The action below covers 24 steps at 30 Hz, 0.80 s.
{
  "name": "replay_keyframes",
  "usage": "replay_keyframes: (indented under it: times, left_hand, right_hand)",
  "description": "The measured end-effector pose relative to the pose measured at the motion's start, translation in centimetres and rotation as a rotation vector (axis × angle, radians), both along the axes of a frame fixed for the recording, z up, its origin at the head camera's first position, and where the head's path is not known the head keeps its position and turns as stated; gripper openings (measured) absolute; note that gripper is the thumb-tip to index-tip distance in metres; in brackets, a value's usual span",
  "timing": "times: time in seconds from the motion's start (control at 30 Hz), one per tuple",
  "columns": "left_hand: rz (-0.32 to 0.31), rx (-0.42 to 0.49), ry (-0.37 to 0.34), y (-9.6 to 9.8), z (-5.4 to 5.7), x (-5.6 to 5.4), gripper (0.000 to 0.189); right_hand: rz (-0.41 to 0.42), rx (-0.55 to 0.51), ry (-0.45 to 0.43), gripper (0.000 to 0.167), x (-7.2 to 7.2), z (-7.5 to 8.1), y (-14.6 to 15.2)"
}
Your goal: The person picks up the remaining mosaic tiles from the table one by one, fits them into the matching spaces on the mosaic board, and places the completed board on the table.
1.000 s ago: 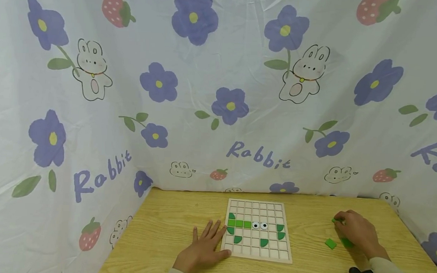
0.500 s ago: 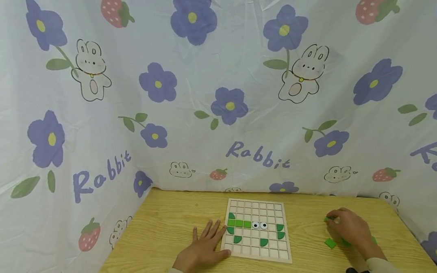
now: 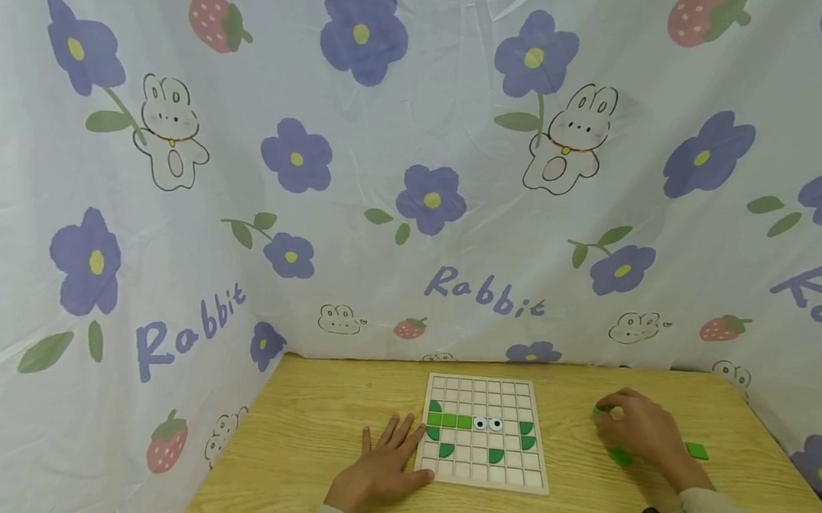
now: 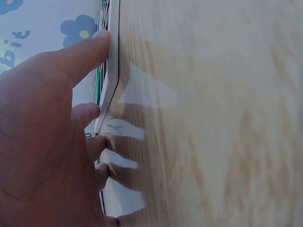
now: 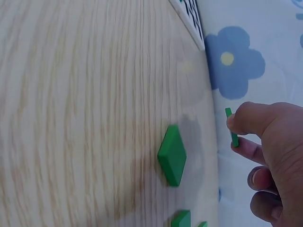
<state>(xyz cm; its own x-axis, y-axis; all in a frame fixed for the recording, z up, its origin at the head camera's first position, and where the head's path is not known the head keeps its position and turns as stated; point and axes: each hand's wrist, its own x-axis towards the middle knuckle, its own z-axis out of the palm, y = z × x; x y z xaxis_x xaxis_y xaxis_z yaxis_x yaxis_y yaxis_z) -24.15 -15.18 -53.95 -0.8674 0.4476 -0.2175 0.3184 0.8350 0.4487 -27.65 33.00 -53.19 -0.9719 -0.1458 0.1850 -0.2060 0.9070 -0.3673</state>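
Note:
A pale wooden grid board (image 3: 478, 478) lies on the table. Set in it are light green square tiles (image 3: 449, 420), dark green quarter-round tiles (image 3: 496, 456) and two round eye tiles (image 3: 480, 423). My left hand (image 3: 379, 469) lies with fingers spread at its left side, the thumb touching the lower left corner; the left wrist view shows the thumb (image 4: 90, 52) at the board's edge. Between thumb and forefinger my right hand (image 3: 638, 429) pinches a small green tile (image 5: 232, 127), seen edge-on above the table, right of the board.
Below my right hand lies a loose green tile (image 5: 173, 157), with more green tiles (image 5: 181, 219) beside it. Another green tile (image 3: 697, 451) is right of the wrist. A printed curtain (image 3: 369, 270) stands behind the wooden table (image 3: 322, 406).
My right hand has moved left toward the board, carrying the pinched green tile. A green tile to the right of its wrist has come into view. My left hand and the board stay put.

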Motion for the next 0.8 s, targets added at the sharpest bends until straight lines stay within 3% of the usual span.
replay_keyframes:
  times: [0.8]
  left_hand:
    - [0.011, 0.002, 0.004, 0.1, 0.0, 0.1, 0.086]
  right_hand:
    - [0.072, -0.003, 0.172, 0.015, 0.6, 0.5, -4.3]
